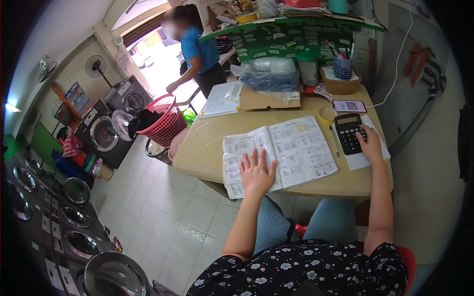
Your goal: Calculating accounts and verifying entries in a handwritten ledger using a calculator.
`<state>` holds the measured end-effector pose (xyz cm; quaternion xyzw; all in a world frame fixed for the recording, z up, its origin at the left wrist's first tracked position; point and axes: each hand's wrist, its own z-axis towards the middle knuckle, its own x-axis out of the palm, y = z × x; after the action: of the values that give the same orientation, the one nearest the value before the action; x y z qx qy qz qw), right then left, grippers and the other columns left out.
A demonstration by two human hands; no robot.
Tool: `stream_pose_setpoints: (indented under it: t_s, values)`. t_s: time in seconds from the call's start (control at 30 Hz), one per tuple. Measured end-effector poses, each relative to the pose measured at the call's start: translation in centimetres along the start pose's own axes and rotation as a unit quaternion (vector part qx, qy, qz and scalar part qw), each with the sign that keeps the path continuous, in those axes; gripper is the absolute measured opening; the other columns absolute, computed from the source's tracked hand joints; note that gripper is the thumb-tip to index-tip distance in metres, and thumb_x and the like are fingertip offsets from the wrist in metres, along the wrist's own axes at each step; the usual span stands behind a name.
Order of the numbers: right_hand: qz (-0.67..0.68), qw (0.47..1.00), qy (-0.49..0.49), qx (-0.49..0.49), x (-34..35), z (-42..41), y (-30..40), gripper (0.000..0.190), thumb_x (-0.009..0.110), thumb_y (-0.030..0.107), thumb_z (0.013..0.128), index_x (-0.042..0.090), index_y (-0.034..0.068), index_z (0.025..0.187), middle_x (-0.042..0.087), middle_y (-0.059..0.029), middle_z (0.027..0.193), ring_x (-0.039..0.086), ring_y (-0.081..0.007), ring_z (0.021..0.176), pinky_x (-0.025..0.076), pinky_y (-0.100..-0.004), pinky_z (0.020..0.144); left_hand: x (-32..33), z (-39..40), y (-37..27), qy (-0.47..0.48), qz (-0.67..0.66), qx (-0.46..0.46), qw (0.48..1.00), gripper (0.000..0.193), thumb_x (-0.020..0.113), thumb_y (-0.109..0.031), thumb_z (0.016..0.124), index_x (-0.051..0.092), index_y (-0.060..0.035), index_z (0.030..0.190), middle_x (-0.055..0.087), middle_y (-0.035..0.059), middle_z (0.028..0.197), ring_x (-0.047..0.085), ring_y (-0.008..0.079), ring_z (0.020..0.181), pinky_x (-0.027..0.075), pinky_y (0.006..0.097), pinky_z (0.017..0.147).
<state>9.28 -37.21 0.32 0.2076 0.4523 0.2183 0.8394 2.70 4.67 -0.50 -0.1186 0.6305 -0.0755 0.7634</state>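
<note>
My left hand [257, 172] lies flat, fingers spread, on the left page of an open notebook [303, 151] filled with handwriting. At the right, my right hand [370, 144] rests over a black desk calculator [347, 135], its thumb and fingertips on the keys. White paper [361, 161] lies partly under the calculator. Between notebook and calculator lies a ballpoint pen [334, 141]. A roll of tape [327, 115] sits just above the pen. Beyond the calculator is a smartphone [350, 106] showing a printed-code pattern, with a white cable plugged in.
Farther back on the plastic table [200, 148] stand a plastic-wrapped bundle [268, 79] on cardboard, a green-lidded jar [308, 68] and a blue pen basket [343, 67]. A person in a blue shirt [202, 48] stands beside a red laundry basket [166, 122]. Front-loading machines [79, 242] line the left.
</note>
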Motion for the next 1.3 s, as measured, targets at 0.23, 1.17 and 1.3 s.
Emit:
stream_pose_setpoints:
  t_s: [0.23, 1.17, 1.3]
  values:
    - [0.005, 1.0, -0.006, -0.015, 0.22, -0.06, -0.52, 0.037, 0.068, 0.027, 0.097, 0.066, 0.004, 0.126, 0.065, -0.02, 0.105, 0.064, -0.0364, 0.099, 0.051, -0.0437, 0.088, 0.31, 0.26, 0.14, -0.004, 0.01, 0.005, 1.0, 0.072, 0.034, -0.064, 0.103, 0.038, -0.0175, 0.158, 0.031, 0.0147, 0.166, 0.02, 0.0423, 0.155, 0.012, 0.0527, 0.126]
    - [0.009, 1.0, 0.004, -0.001, 0.5, 0.01, -1.06, 0.037, 0.068, 0.025, 0.097, 0.066, 0.004, 0.127, 0.066, -0.0222, 0.109, 0.065, -0.0373, 0.101, 0.053, -0.0432, 0.087, 0.7, 0.24, 0.5, -0.05, -0.009, 0.022, 0.998, 0.07, 0.042, -0.061, 0.102, 0.045, -0.0155, 0.155, 0.038, 0.0184, 0.161, 0.027, 0.0463, 0.151, 0.016, 0.0557, 0.124]
    - [0.006, 1.0, 0.009, 0.001, 0.32, 0.08, -0.52, 0.038, 0.068, 0.026, 0.096, 0.065, 0.004, 0.128, 0.066, -0.0222, 0.11, 0.064, -0.0384, 0.102, 0.051, -0.0445, 0.089, 0.85, 0.27, 0.61, -0.046, -0.003, 0.02, 0.999, 0.07, 0.041, -0.061, 0.102, 0.045, -0.0158, 0.155, 0.038, 0.0178, 0.162, 0.027, 0.046, 0.151, 0.016, 0.0556, 0.124]
